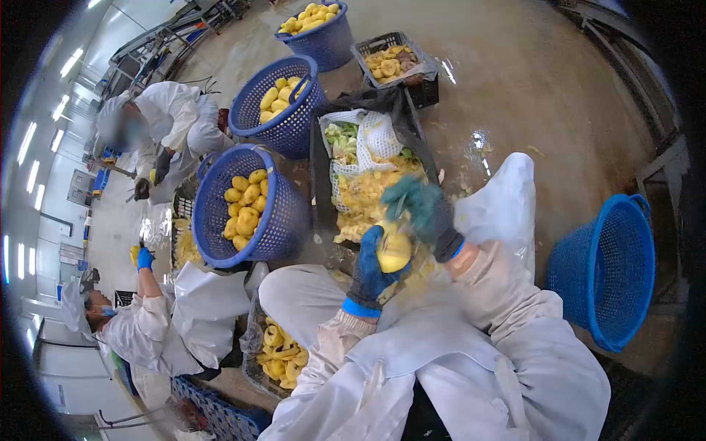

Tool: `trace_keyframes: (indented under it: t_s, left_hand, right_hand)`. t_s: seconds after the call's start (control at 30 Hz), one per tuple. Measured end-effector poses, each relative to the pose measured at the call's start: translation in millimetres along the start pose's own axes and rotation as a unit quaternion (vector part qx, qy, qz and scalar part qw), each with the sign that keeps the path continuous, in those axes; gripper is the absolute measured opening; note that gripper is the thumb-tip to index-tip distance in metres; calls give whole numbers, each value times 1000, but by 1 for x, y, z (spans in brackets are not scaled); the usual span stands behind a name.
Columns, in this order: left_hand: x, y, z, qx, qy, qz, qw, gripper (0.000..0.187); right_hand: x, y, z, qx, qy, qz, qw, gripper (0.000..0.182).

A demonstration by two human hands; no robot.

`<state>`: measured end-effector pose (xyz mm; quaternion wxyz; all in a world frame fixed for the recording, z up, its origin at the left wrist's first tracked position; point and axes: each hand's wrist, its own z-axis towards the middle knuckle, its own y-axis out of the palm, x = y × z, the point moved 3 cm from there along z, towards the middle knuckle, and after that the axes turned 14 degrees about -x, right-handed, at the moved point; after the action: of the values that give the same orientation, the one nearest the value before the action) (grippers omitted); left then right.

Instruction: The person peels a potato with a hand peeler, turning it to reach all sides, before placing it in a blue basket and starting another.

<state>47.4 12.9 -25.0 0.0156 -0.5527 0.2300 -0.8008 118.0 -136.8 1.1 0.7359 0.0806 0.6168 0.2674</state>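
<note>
My left hand [373, 266], in a blue glove with a bright blue cuff, is closed around a yellow oval piece of produce [394, 252]; I cannot make out its kind. My right hand [421, 213], in a green and dark blue glove, is just above and right of that piece. Motion smears its fingers, so whether it holds a tool is not visible. Both hands are in front of my white apron, by the near end of a black crate [321, 195] lined with white netting. Yellow peelings [365, 191] and green scraps [340, 140] lie in the crate.
Blue baskets [294, 220] of yellow produce stand ahead and left. At right is another blue basket [604, 272]. A crate of yellow pieces [279, 356] sits beside my left leg. Two co-workers [173, 117] in white are at left. The floor [507, 81] looks wet.
</note>
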Motion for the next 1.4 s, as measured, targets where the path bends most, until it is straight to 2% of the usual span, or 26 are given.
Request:
trace_keyframes:
  t_s: [0.07, 0.1, 0.13, 0.17, 0.2, 0.23, 0.27, 0.3, 0.37, 0.43, 0.47, 0.5, 0.57, 0.6, 0.67, 0.7, 0.73, 0.83, 0.87, 0.97, 1.1, 1.2, 1.27, 1.33, 1.37, 1.4]
  left_hand:
    - [-48, 8, -8, -4, -130, -255, 958, 50]
    - [-1, 3, 7, -20, -211, -522, 826, 56]
    - [49, -3, 19, 42, -311, -722, 616, 63]
    - [48, -6, 21, 20, -251, -678, 691, 63]
    - [45, -3, 13, 0, -192, -629, 754, 63]
    - [41, -4, 11, -88, -88, -321, 939, 67]
    - [37, -5, 7, -55, 8, 40, 998, 70]
    - [19, -1, 6, -57, -2, -19, 998, 72]
    - [13, 3, 4, -82, -53, -233, 968, 64]
    - [34, 0, 9, -55, -145, -532, 832, 49]
    - [41, -3, 13, -42, -194, -612, 766, 43]
    - [46, -1, 14, -26, -241, -686, 686, 40]
    - [40, 1, 14, -56, -230, -531, 813, 45]
    - [20, 4, 9, -86, -183, -417, 886, 46]
    - [16, 8, 7, -102, -140, -313, 934, 47]
    - [27, 8, 8, -85, -147, -332, 928, 46]
    - [30, 5, 11, -74, -143, -343, 925, 45]
    - [34, 0, 11, -54, -126, -375, 917, 39]
    - [36, -1, 11, -56, -120, -325, 937, 41]
    - [45, -5, 15, -60, -92, -163, 981, 45]
    - [38, -4, 5, -16, -161, -592, 789, 47]
    - [46, 1, 15, 61, -217, -733, 642, 43]
    - [44, 11, 11, 63, -155, -423, 890, 44]
    - [41, 17, 18, 69, -226, -758, 608, 41]
    - [41, 17, 17, 38, -229, -778, 583, 41]
    - [40, 17, 16, 7, -231, -797, 558, 41]
  right_hand:
    - [6, -9, 5, -21, -27, -18, 999, 29]
    - [12, -32, 11, -6, -68, -2, 998, 28]
    - [10, -53, 17, 73, -57, 60, 994, 28]
    - [12, -62, 20, 152, -45, 124, 980, 28]
    - [-3, -47, 16, 93, -52, 204, 973, 29]
    - [-12, -26, 6, 18, -69, 68, 995, 28]
    - [-18, -2, -1, -60, -89, -74, 991, 27]
    - [-21, 14, -4, -134, -111, -213, 961, 26]
    - [8, -8, -3, -40, -57, -211, 975, 26]
    - [13, -56, 13, 79, -66, -178, 979, 25]
    - [10, -67, 19, 102, -54, 85, 990, 27]
    - [-1, -56, 18, 90, -65, 43, 993, 28]
    - [-26, -22, 13, 67, -90, -49, 993, 29]
    - [-13, -14, 13, 65, -41, 189, 979, 31]
    - [10, -42, 21, 61, -34, -98, 993, 27]
    - [3, -39, 25, 55, -27, -239, 969, 25]
    - [-11, -39, 21, 80, -120, -248, 958, 23]
    - [-23, -22, 19, 72, -88, -98, 989, 20]
    - [-14, -8, 14, 73, -17, 105, 992, 23]
    - [4, -28, 16, 76, -78, -247, 963, 22]
    - [-6, -67, 12, 164, -49, 114, 979, 34]
    - [-13, -35, -5, 117, -26, 107, 987, 42]
    - [-7, -10, -19, 104, 4, 59, 993, 44]
    - [-20, 18, -21, 78, 42, 31, 996, 43]
    - [-24, 26, -22, 65, 62, 18, 996, 43]
    - [-13, 9, -14, 70, -26, -151, 986, 42]
